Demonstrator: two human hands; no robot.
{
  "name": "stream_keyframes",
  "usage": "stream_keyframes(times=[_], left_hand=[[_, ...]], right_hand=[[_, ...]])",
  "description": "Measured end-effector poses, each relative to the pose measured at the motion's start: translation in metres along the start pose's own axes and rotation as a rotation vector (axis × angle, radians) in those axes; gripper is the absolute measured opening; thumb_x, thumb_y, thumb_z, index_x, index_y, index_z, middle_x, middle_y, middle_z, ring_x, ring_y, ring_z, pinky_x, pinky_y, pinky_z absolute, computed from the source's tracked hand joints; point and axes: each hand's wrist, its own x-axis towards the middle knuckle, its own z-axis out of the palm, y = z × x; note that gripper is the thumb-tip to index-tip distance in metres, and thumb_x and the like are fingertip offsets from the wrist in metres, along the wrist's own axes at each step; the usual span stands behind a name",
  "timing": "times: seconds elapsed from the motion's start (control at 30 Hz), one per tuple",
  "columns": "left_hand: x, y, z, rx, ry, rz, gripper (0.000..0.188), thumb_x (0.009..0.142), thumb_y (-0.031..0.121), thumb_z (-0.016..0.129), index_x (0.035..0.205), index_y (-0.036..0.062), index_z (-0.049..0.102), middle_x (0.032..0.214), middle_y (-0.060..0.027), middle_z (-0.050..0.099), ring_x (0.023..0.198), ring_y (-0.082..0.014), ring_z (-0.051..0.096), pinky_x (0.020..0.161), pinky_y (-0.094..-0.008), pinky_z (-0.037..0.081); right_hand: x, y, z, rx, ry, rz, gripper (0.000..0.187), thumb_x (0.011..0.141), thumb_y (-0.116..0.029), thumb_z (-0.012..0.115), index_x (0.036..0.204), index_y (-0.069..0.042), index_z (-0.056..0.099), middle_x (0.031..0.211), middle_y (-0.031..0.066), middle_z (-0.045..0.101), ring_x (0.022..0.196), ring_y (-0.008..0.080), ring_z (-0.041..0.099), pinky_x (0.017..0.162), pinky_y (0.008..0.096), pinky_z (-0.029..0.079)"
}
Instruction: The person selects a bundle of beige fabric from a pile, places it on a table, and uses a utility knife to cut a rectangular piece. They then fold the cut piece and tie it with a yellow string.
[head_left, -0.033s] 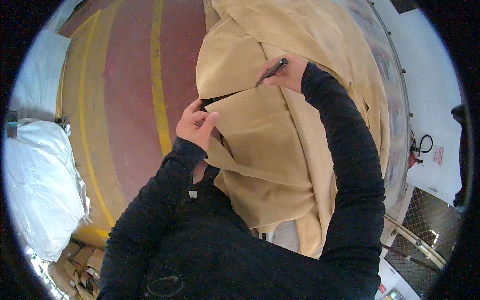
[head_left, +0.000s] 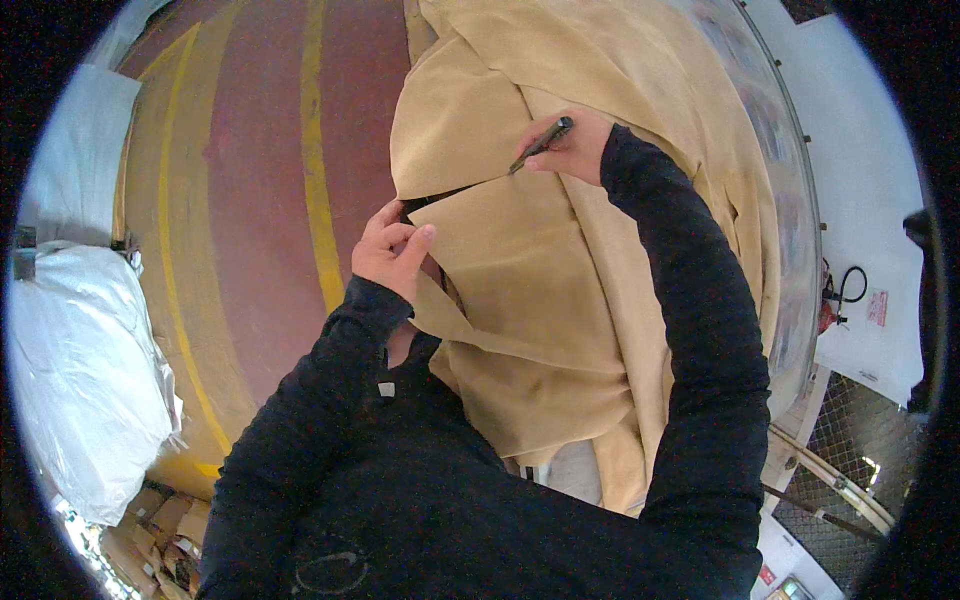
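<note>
Tan cloth (head_left: pixel 530 260) lies in broad folds in front of me. A dark slit (head_left: pixel 450 196) runs across it, wide at its left end and narrowing to the right. At that left end my left hand (head_left: pixel 388 256) is closed, thumb and fingers pinching the cloth's edge. My right hand (head_left: pixel 582 145) grips a slim dark pointed tool (head_left: pixel 542 140), tilted, with its tip at the narrow end of the slit. Whether the tip is a blade is too small to make out.
A dark red floor (head_left: pixel 262 190) with yellow stripes (head_left: pixel 318 170) stretches to the left. White plastic-wrapped bulk (head_left: pixel 85 360) stands at the far left, above brown cardboard pieces (head_left: pixel 165 525). A white panel (head_left: pixel 865 190) and dark mesh (head_left: pixel 850 430) are on the right.
</note>
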Motion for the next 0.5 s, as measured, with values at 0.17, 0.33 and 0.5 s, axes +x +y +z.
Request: stream_keyframes(times=[0.17,0.33,0.5], left_hand=[[0.0,-0.002,-0.002,-0.109,-0.013,-0.027,0.022,0.081,0.022,0.069,0.082,-0.0002,0.068,0.13,-0.0246,0.05,0.116,-0.0275,0.053,0.093,-0.0328,0.042],[0.013,0.004,0.001,-0.208,-0.004,-0.038,0.019,0.082,0.017,0.068,0.082,-0.0021,0.067,0.13,-0.0235,0.049,0.119,-0.0262,0.051,0.093,-0.033,0.041],[0.013,0.024,-0.002,-0.253,-0.053,-0.039,0.017,0.084,0.014,0.066,0.082,-0.003,0.067,0.129,-0.0212,0.05,0.117,-0.0237,0.051,0.093,-0.0329,0.041]], right_hand=[[-0.005,0.007,0.004,0.055,0.033,-0.029,0.014,0.08,-0.012,0.068,0.093,-0.007,0.068,0.082,0.0033,0.067,0.074,0.0127,0.06,0.072,0.0271,0.048],[-0.001,0.017,-0.002,0.098,0.067,-0.008,0.014,0.081,-0.013,0.068,0.093,-0.007,0.068,0.083,0.0034,0.067,0.077,0.0133,0.061,0.074,0.0279,0.048],[-0.006,0.019,-0.006,0.111,0.136,-0.029,0.014,0.079,-0.014,0.07,0.092,-0.008,0.07,0.083,0.0051,0.068,0.079,0.0154,0.062,0.075,0.0293,0.049]])
